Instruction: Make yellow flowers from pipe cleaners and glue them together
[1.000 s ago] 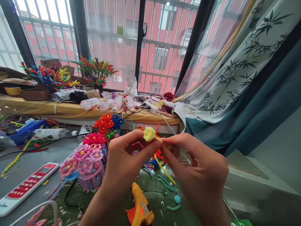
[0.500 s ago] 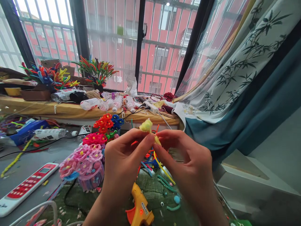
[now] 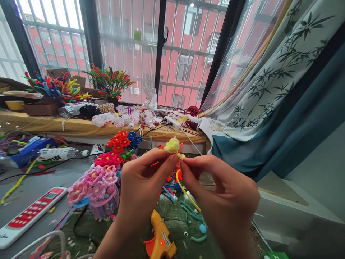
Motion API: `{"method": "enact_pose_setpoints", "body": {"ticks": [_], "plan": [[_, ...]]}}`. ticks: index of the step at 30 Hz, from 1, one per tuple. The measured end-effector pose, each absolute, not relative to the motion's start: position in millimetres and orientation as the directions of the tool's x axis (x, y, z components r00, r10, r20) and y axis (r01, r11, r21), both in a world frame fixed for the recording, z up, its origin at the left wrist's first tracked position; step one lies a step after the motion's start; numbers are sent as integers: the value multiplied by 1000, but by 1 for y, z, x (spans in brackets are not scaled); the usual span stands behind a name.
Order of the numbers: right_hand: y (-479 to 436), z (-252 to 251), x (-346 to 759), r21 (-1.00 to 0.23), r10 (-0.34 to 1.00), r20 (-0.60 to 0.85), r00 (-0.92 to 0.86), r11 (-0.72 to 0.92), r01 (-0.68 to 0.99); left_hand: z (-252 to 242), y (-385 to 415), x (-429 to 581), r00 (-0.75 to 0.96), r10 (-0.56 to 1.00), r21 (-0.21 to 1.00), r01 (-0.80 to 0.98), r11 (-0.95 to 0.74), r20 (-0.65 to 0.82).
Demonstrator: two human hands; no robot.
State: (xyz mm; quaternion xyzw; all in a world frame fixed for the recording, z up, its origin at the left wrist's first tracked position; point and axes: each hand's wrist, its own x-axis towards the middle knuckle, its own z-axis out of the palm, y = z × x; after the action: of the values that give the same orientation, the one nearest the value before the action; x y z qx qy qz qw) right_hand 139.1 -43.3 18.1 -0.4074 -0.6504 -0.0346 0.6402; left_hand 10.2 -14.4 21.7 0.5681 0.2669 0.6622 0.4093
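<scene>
Between thumb and forefinger, my left hand [image 3: 147, 180] pinches a small fluffy pale-yellow pipe-cleaner piece [image 3: 172, 145], its bunched end sticking up above the fingers. My right hand [image 3: 218, 183] pinches the short yellow tail of that piece, close beside the left fingertips. Below the hands, a yellow hot glue gun [image 3: 161, 237] with an orange trigger lies on the dark green tabletop, its small red light lit. A bright yellow strip [image 3: 190, 196] runs down behind my right thumb.
Pipe-cleaner flowers in a purple pot [image 3: 104, 203] stand to the left, near a red-and-white remote [image 3: 35, 210]. Green pipe-cleaner bits [image 3: 191, 211] and a blue pompom [image 3: 202, 228] lie on the right. Plastic bottles [image 3: 104, 119] and a power strip [image 3: 173, 123] line the windowsill.
My right hand has shifted right and slightly down, its fingers now pinching the tail's end. The yellow piece and left fingertips have moved slightly right.
</scene>
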Motion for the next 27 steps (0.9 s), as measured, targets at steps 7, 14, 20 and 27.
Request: {"method": "enact_pose_setpoints", "body": {"ticks": [7,14,20,27], "plan": [[-45,22,138,-162,294,955,-29,603,781,23,-18,11,-61,827,809,-178,-560,559],[-41,16,137,108,138,967,-216,545,832,25,-23,18,-202,808,812,-84,-577,553],[-38,18,136,78,107,979,-174,589,804,25,-24,15,-188,826,828,-93,-554,531],[-37,22,134,-50,165,984,-67,615,787,27,-26,11,-142,824,826,-59,-561,549]]}}
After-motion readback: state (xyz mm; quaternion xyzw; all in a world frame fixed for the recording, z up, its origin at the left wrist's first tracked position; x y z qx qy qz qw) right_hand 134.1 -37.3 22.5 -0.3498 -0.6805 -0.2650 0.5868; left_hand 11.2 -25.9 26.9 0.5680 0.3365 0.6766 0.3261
